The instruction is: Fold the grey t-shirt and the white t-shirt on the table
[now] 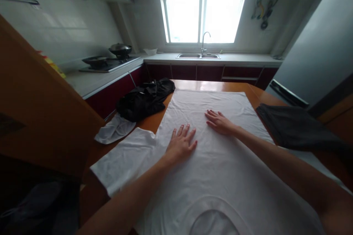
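A white T-shirt (220, 169) lies spread over the wooden table, its round neckline towards me and its hem at the far side. My left hand (181, 144) rests flat on the shirt's left half, fingers apart. Further away and to the right, my right hand (219, 122) lies palm down on the same cloth with its fingers stretched out. Neither hand grips anything. The left sleeve is laid out flat; my right forearm covers part of the shirt's right side.
Black clothing (145, 97) and a white cloth (115, 129) lie on the table's left edge. Dark grey folded fabric (298, 125) is on the right. Beyond the table (209, 86) are a sink (190, 55), a stove (110, 65) with pans, and a refrigerator (311, 44).
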The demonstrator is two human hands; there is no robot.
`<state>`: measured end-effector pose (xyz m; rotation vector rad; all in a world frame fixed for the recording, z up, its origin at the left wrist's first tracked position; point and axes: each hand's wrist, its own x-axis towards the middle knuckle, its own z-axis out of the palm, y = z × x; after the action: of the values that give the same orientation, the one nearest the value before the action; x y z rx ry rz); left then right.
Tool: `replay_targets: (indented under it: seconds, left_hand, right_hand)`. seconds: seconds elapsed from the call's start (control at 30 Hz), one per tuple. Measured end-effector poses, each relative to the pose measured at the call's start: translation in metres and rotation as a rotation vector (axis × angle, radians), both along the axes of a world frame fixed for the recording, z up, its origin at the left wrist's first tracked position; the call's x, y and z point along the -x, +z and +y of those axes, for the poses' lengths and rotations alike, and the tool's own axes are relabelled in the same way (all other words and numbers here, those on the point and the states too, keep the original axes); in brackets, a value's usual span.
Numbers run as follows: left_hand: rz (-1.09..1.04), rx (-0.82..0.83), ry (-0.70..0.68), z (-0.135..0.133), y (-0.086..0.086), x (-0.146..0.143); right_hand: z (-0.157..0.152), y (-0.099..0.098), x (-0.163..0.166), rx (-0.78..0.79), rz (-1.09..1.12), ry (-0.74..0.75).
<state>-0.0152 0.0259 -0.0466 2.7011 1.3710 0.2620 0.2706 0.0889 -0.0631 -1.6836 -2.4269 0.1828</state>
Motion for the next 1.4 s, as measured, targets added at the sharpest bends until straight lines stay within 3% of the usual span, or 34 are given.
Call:
replay_targets:
  seconds: [0.07, 0.23, 0.33, 0.6, 0.67, 0.73, 0.8, 0.9, 0.97, 1.03, 1.17, 1.23, 1.33, 1.4]
  left_hand:
    - [0.005, 0.003, 0.001, 0.000, 0.001, 0.000]
    - [0.007, -0.007, 0.004, 0.001, -0.001, 0.001]
    - [-0.004, -0.033, -0.004, 0.003, -0.006, 0.003]
    - [0.008, -0.036, -0.020, 0.004, -0.012, 0.009]
    - [0.019, -0.021, -0.021, 0.003, -0.009, 0.009]
    - [0.029, -0.008, -0.022, 0.002, -0.005, 0.008]
    - [0.036, 0.001, -0.021, 0.001, -0.002, 0.007]
    - [0.034, 0.007, -0.024, 0.001, 0.000, 0.007]
    - [0.031, 0.014, -0.022, 0.001, 0.000, 0.007]
    - [0.029, 0.029, -0.016, 0.000, 0.000, 0.006]
    - [0.011, 0.064, -0.008, -0.002, 0.004, 0.004]
    - [-0.005, 0.076, -0.003, -0.003, 0.006, 0.003]
    - [-0.031, 0.082, -0.001, -0.004, 0.007, 0.003]
    - [-0.048, 0.082, -0.002, -0.004, 0.007, 0.003]
  right_hand:
    - [0.010, 0.000, -0.021, 0.019, -0.015, -0.115]
    - [0.057, 0.002, -0.117, 0.053, -0.052, -0.530]
    - [0.083, 0.000, -0.160, 0.047, -0.043, -0.653]
    - [0.145, -0.003, -0.201, 0.037, -0.001, -0.864]
    - [0.157, 0.002, -0.190, -0.015, 0.019, -0.919]
    - [0.163, 0.007, -0.157, -0.111, 0.045, -0.861]
    - [0.161, 0.009, -0.106, -0.167, 0.074, -0.583]
    - [0.149, 0.006, -0.029, -0.139, 0.089, 0.022]
    - [0.147, 0.003, -0.004, -0.087, 0.071, 0.198]
    - [0.154, 0.002, -0.008, -0.037, 0.044, 0.145]
    - [0.187, 0.010, -0.048, -0.025, 0.029, -0.224]
    - [0.196, 0.015, -0.043, -0.071, 0.034, -0.266]
    - [0.189, 0.015, 0.014, -0.093, 0.046, -0.076]
    - [0.178, 0.011, 0.069, -0.038, 0.076, 0.230]
